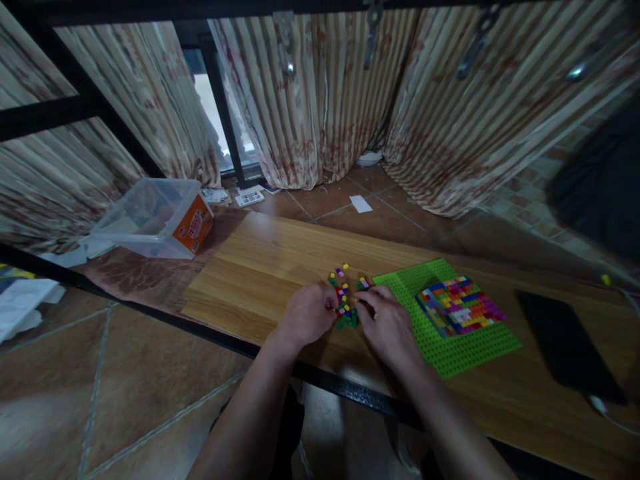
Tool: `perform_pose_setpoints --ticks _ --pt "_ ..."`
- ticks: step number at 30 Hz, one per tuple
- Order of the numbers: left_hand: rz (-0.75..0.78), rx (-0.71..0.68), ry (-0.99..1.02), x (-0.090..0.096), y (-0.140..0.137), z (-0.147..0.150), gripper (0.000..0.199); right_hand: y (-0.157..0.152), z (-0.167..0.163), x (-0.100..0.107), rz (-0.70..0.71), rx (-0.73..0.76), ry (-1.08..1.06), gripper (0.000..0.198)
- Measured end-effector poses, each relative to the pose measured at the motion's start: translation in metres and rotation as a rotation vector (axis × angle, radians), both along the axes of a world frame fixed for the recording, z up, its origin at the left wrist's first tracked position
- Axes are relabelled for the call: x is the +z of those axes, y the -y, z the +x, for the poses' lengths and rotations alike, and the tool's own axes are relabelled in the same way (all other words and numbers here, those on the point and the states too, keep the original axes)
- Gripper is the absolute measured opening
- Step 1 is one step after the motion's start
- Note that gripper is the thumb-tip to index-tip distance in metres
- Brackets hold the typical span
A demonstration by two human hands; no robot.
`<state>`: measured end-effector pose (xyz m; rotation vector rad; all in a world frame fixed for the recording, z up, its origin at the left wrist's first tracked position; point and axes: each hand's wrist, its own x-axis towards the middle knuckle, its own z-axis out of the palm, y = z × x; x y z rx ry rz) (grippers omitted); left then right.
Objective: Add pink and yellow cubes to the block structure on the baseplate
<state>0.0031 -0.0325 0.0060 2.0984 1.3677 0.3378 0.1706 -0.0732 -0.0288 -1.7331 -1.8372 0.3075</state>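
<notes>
A small heap of loose coloured bricks [343,297] lies on the wooden tabletop [260,273]. My left hand [306,315] rests just left of the heap, fingers curled and touching the bricks. My right hand [385,323] sits on the heap's right side, fingertips pinched among green and purple bricks; what exactly it pinches is too small to tell. To the right lies a green baseplate [450,353] bearing a tilted square patch of many-coloured bricks [460,305].
A clear plastic tub with an orange label [157,217] lies tipped at the table's far left. A black phone [567,347] with a white cable lies at the right. Striped curtains hang behind, above a tiled floor with scattered papers.
</notes>
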Motion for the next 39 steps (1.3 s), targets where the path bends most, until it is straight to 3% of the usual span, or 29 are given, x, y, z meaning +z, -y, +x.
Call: perform_pose_setpoints --ticks 9,12,17,19,25,28,35,39 --pt "0.053 -0.057 -0.065 0.0 0.005 0.002 0.017 -0.009 -0.003 -0.001 0.002 0.025 -0.015 0.019" --pt "0.058 -0.061 -0.099 0.0 0.005 0.002 0.017 -0.01 0.0 0.001 0.052 -0.027 -0.214 0.019" --pt "0.032 -0.038 -0.098 0.002 0.006 0.003 0.017 -0.024 0.013 0.003 0.044 -0.265 -0.621 0.024" --pt "0.022 -0.007 -0.041 0.002 0.004 0.001 0.016 -0.033 0.017 0.007 0.049 -0.286 -0.555 0.023" --pt "0.029 0.176 0.161 0.003 -0.015 -0.02 0.015 -0.06 0.014 0.017 -0.118 -0.136 0.027 0.018" --pt "0.044 0.262 0.215 0.0 -0.024 -0.035 0.017 -0.068 0.011 0.017 -0.168 -0.075 0.202 0.016" --pt "0.031 0.293 0.162 -0.003 -0.026 -0.036 0.018 -0.07 0.007 0.022 -0.213 -0.003 0.306 0.014" --pt "0.023 0.294 0.047 -0.002 -0.024 -0.022 0.018 -0.069 0.008 0.021 -0.233 -0.001 0.211 0.014"
